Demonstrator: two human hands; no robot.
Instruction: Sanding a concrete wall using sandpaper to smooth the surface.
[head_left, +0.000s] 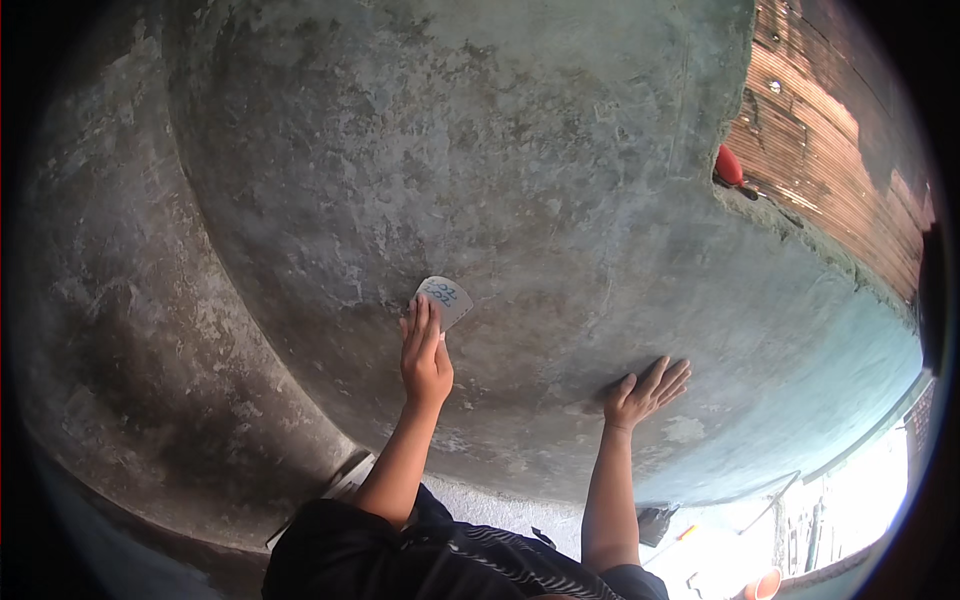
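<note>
My left hand [427, 360] lies against a rough grey plastered wall [520, 230], its fingers over a small pale piece of sandpaper [447, 296] with blue marks on its back. The thumb rests along the lower edge of the sheet, and the sheet's grit side, if any, is hidden against the wall. Further right and a little lower, my right hand [648, 395] rests on the same wall with fingers spread. Nothing is in it.
A second mottled wall [130, 300] meets this one at a corner on the left. On a broken-edged ledge [790, 225] at upper right sits a red object [730, 166], beside brown corrugated sheeting [810, 140]. An orange container [763, 585] stands low at the right.
</note>
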